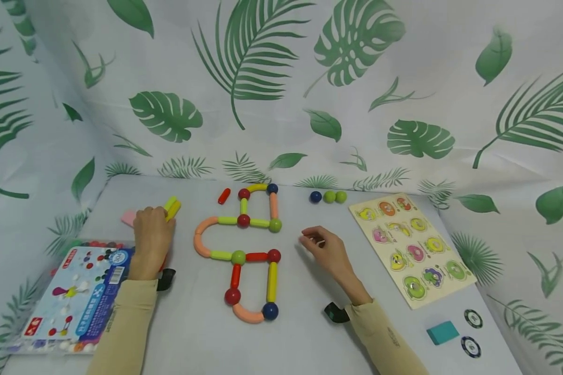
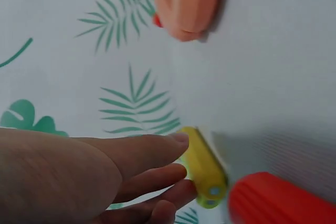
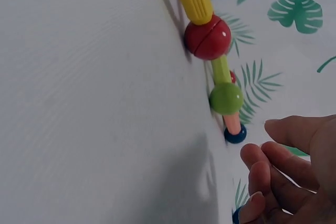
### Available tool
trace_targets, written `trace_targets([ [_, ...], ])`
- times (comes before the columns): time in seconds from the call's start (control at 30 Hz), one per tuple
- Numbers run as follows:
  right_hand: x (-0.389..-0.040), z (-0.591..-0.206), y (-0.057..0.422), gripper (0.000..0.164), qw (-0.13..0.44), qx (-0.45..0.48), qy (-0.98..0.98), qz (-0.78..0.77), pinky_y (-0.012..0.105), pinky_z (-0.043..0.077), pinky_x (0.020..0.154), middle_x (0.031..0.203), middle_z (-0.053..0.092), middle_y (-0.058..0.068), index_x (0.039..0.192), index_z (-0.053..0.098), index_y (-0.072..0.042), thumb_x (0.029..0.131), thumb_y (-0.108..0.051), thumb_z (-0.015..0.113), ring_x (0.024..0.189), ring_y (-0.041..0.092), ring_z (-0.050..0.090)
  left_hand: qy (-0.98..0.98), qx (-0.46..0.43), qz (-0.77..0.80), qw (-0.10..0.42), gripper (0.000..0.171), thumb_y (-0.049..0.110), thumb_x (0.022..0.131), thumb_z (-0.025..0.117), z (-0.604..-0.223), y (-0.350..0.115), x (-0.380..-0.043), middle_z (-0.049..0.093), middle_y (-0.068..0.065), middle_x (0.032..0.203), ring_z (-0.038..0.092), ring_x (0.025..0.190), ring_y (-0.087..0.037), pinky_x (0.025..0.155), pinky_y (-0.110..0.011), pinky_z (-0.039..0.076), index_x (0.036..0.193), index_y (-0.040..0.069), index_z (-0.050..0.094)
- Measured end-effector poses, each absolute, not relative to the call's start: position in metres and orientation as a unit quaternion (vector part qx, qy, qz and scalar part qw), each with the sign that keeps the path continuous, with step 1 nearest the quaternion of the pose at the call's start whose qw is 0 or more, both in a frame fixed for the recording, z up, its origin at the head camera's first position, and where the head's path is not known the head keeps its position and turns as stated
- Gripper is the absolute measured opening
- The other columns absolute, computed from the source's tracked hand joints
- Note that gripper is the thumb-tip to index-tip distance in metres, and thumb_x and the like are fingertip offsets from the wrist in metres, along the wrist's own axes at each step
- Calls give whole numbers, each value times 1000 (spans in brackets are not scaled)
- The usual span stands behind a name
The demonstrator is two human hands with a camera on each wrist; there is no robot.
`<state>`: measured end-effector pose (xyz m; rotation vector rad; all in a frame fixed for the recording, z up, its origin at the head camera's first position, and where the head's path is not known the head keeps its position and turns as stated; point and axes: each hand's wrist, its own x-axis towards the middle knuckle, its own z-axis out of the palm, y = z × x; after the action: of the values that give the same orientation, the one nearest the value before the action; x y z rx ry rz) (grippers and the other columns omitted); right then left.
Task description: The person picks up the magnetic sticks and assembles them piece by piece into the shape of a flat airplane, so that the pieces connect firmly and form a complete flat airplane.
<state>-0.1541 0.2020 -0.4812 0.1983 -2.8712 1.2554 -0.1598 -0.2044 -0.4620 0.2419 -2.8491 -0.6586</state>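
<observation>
My left hand (image 1: pixel 151 234) is at the left side of the table, over a yellow stick (image 1: pixel 173 210) and a lime stick (image 1: pixel 170 202) lying side by side. In the left wrist view its thumb and fingertips (image 2: pixel 181 139) are right at the top side of the yellow stick (image 2: pixel 202 161). A red stick (image 2: pixel 278 203) lies close to that wrist. My right hand (image 1: pixel 329 253) hovers right of a figure of coloured sticks and balls, its fingers loosely bent, with nothing in them. A green ball (image 1: pixel 275 225) and a red ball (image 1: pixel 274 255) of the figure are nearest it.
A bagged toy package (image 1: pixel 70 291) lies under the left forearm, and a pink piece (image 1: pixel 129 217) beyond it. At the back are a loose red stick (image 1: pixel 224 196), a blue ball (image 1: pixel 316 197) and green balls (image 1: pixel 329 196). To the right lie a fruit puzzle board (image 1: pixel 394 245), teal block (image 1: pixel 443 332) and chips (image 1: pixel 471 346).
</observation>
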Motion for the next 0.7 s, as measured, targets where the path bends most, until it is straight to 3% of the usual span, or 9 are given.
trace_targets([
  [0.33,-148,-483,222,26,10,71,-912,404,25,52,80,103,72,-1,115,72,-15,98,-33,69,93,14,63,-970,81,-204,105,28,6,92,69,-475,-207,-160,60,-34,86,56,84,-49,69,-54,41,99,-21,64],
  [0.53,-149,-482,230,22,24,76,-916,394,25,51,78,100,72,0,113,72,-15,98,-31,69,90,14,63,-965,80,-216,122,27,7,91,70,-468,-195,-159,64,-35,95,56,89,-49,76,-57,43,104,-17,67],
  [0.7,-150,-481,236,22,25,73,-915,397,25,51,77,100,71,1,114,72,-13,98,-28,68,91,15,62,-958,11,-244,152,25,8,89,76,-453,-152,-158,68,-29,95,59,89,-45,82,-55,46,102,-13,70],
])
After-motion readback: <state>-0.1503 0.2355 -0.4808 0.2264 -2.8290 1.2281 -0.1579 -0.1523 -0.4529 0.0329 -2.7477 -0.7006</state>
